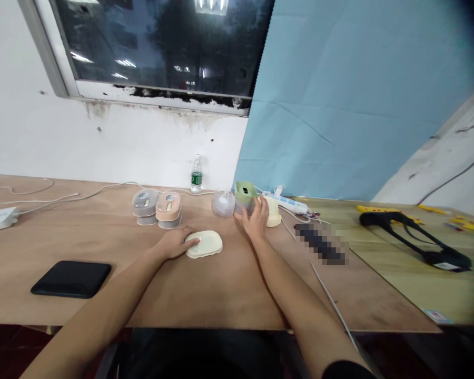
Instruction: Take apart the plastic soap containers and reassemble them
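Lying open on a cream case [204, 244], left hand [176, 242]; right hand [256, 219] clamped on green-topped cup [245, 196] beside a dome [223, 203].

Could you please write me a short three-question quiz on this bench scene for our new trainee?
1. Which hand touches the cream oval piece?
2. True or false: the black pad lies to the left of the person's left hand.
3. Fill in the word: the right hand is on a cup with a ____ top.

Key: 1. The left hand. 2. True. 3. Green.
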{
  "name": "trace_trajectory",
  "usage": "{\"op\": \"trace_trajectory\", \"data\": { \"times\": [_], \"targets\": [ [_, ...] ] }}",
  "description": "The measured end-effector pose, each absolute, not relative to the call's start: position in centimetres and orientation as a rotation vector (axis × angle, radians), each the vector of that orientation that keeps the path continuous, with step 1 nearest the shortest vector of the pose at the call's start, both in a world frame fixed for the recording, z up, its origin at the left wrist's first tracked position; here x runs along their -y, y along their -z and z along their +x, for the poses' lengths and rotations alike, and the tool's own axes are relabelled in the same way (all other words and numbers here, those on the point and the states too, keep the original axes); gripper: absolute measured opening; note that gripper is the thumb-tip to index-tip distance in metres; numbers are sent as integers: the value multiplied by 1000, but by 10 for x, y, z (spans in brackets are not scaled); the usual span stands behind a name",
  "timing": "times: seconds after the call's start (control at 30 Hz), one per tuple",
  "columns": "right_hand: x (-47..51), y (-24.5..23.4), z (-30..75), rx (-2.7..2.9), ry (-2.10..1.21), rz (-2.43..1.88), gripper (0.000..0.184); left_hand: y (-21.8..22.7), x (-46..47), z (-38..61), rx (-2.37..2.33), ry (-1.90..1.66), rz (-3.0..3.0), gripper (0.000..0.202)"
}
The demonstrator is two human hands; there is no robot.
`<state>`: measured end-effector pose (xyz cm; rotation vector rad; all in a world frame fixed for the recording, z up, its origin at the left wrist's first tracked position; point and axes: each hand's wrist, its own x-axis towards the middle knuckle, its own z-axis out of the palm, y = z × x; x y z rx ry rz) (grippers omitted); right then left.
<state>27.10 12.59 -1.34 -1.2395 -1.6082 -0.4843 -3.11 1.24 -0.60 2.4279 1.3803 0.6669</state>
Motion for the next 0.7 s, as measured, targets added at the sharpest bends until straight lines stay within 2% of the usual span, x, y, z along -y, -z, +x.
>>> {"op": "trace_trajectory", "data": {
  "times": [0.13, 0.4, 0.7],
  "targets": [
    [-136, 14, 259, 1663, 525, -1304, 54, 6, -12, -31, -1394, -671, 2426, 49],
    [-132, 15, 266, 1677, 478, -1298, 42, 4, -10, -31, -1386, -670, 2418, 49],
    [-127, 13, 252, 1803, 587, -1302, 52, 5, -10, -32, -1403, -661, 2412, 50]
  ]
}}
